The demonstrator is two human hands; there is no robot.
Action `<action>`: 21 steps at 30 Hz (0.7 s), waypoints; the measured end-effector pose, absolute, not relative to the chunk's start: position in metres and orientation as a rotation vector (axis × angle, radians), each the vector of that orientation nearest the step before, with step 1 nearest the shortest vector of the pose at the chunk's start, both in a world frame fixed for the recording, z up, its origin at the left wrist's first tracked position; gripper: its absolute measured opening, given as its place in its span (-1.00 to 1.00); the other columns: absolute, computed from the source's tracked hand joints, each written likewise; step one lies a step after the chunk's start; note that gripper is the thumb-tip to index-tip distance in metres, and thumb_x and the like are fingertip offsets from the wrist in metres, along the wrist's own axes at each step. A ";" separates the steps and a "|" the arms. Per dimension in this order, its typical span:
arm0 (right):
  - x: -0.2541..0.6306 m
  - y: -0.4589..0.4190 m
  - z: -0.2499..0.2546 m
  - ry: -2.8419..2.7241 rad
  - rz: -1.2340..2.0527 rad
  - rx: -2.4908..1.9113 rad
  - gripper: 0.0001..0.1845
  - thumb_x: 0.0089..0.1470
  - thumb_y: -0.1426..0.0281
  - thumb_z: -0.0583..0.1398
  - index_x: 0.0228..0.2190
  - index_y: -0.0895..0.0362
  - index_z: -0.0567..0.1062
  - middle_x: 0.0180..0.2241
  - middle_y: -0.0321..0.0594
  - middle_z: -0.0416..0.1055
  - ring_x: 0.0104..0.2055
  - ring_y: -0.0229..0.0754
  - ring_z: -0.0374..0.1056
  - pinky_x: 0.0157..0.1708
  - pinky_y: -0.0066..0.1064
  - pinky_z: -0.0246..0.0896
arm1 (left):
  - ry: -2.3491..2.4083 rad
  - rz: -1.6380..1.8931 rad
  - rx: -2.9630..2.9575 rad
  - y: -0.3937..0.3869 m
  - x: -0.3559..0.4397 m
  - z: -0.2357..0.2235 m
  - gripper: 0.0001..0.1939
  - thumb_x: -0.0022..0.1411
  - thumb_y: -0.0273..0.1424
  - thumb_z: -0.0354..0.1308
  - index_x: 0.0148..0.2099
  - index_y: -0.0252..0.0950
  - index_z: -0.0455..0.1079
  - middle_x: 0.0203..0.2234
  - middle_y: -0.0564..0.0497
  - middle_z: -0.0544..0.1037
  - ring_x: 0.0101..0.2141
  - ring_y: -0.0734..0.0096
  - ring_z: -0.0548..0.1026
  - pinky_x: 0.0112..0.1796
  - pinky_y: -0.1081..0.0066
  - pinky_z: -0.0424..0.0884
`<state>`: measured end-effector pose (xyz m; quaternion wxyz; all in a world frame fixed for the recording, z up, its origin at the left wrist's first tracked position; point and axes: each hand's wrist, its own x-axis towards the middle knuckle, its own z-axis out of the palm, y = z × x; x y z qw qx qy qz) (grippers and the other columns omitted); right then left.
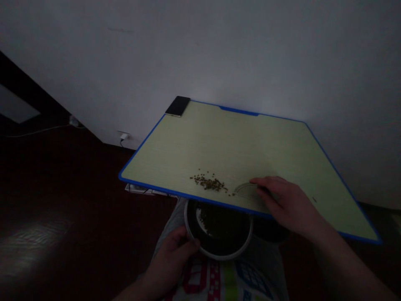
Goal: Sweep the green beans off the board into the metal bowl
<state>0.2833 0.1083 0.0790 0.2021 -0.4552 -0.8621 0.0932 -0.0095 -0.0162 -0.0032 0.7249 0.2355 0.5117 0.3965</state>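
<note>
My right hand [283, 200] pinches a transparent protractor [246, 189] between thumb and fingers. Its curved edge rests on or just above the pale tabletop [244, 146], facing a scattered pile of small brown pellets [209, 182] near the front edge. A few pellets lie apart, close to the protractor. Below that edge, my left hand [177, 248] grips the left side of a round bowl [230, 254] with a pale rim. Some pellets are visible inside the bowl, though its dark interior hides most of the contents. The bowl sits over my lap, partly beneath the table.
A dark phone [178, 106] lies at the table's far left corner. Blue trim [239, 110] borders the table, which stands against a white wall [200, 54]. One small dark piece [314, 200] rests right of my hand. A plug [124, 136] sits in the wall at left.
</note>
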 end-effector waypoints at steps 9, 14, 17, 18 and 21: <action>0.272 0.109 0.076 -2.438 0.210 -1.219 -0.62 0.40 0.45 0.07 -0.03 0.14 0.68 -0.19 -0.06 0.74 -0.18 -0.02 0.66 -0.12 -0.15 0.59 | 1.108 0.869 0.490 -0.016 -0.008 0.000 -0.74 0.04 -0.13 0.55 -0.28 -0.15 0.72 -0.26 -0.07 0.85 -0.11 -0.17 0.76 0.14 -0.12 0.54; 0.266 0.113 0.074 -2.454 0.196 -1.191 -0.62 0.38 0.48 0.07 -0.03 0.18 0.68 -0.17 -0.02 0.74 -0.17 -0.01 0.67 -0.12 -0.14 0.59 | 1.116 0.881 0.503 -0.017 -0.007 -0.003 -0.73 0.05 -0.13 0.56 -0.26 -0.16 0.72 -0.25 -0.07 0.85 -0.12 -0.18 0.76 0.12 -0.11 0.55; 0.261 0.113 0.074 -2.460 0.219 -1.173 -0.61 0.38 0.49 0.07 -0.02 0.19 0.68 -0.18 -0.02 0.74 -0.17 -0.01 0.67 -0.11 -0.15 0.59 | 1.112 0.878 0.494 -0.018 -0.007 -0.007 -0.72 0.04 -0.14 0.56 -0.25 -0.17 0.73 -0.27 -0.07 0.85 -0.14 -0.18 0.76 0.08 -0.09 0.57; 0.260 0.113 0.074 -2.463 0.235 -1.170 -0.61 0.38 0.48 0.07 -0.02 0.18 0.68 -0.19 -0.03 0.74 -0.17 -0.01 0.67 -0.11 -0.16 0.59 | 1.102 0.877 0.486 -0.018 -0.007 -0.009 -0.73 0.05 -0.15 0.55 -0.24 -0.16 0.73 -0.27 -0.07 0.85 -0.14 -0.16 0.76 0.07 -0.08 0.58; 0.256 0.113 0.073 -2.467 0.295 -1.157 -0.61 0.38 0.48 0.08 0.00 0.16 0.68 -0.19 -0.05 0.74 -0.15 -0.03 0.67 -0.08 -0.17 0.58 | 1.105 0.891 0.518 -0.019 -0.008 -0.011 -0.77 0.10 -0.17 0.51 -0.24 -0.15 0.72 -0.27 -0.06 0.85 -0.17 -0.11 0.77 0.04 -0.05 0.59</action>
